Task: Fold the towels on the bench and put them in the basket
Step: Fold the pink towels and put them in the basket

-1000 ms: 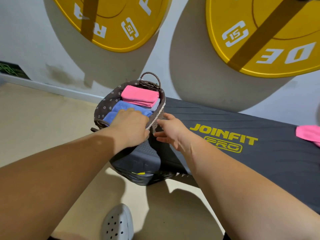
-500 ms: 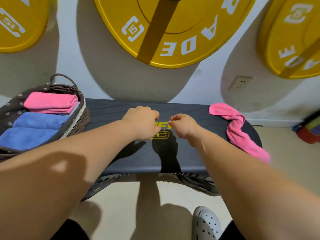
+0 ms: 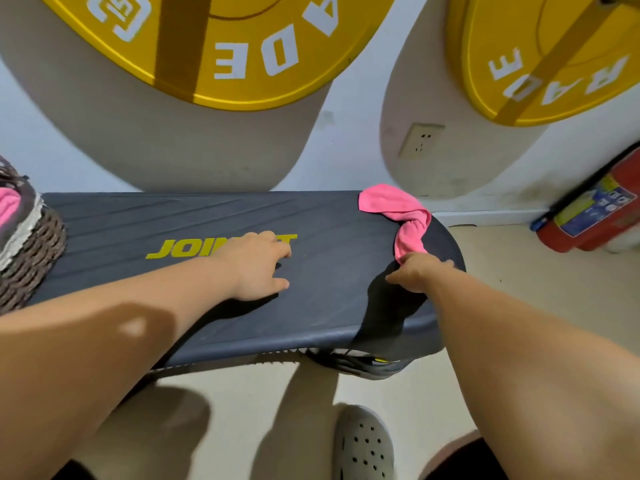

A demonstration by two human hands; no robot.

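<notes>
Over at the right end of the dark desk (image 3: pixel 138 220), a crumpled pink towel (image 3: pixel 394 204) lies unfolded, twisted in the middle and trailing toward the near edge. The right grip (image 3: pixel 419 275) sits on that near end, fingers curled over the cloth and thumb stuck out to the left, so it holds the towel's tail against the desk. The left grip (image 3: pixel 256 268) rests on the middle of the desk with its fingers loosely spread and holding nothing, and it covers part of the yellow lettering (image 3: pixel 180 247) printed there.

At the far left edge of the view a woven basket (image 3: pixel 31 261) stands on the desk, mostly cut off. A bit of pink cloth (image 3: pixel 7 206) shows inside it, well apart from the towel at the other end.

Two big yellow weight plates (image 3: pixel 242 46) (image 3: pixel 554 64) lean against the white wall behind, with a wall socket (image 3: pixel 420 140) between them. A red fire extinguisher (image 3: pixel 595 216) lies on the floor to the right. A grey perforated shoe (image 3: pixel 363 445) shows below the desk.
</notes>
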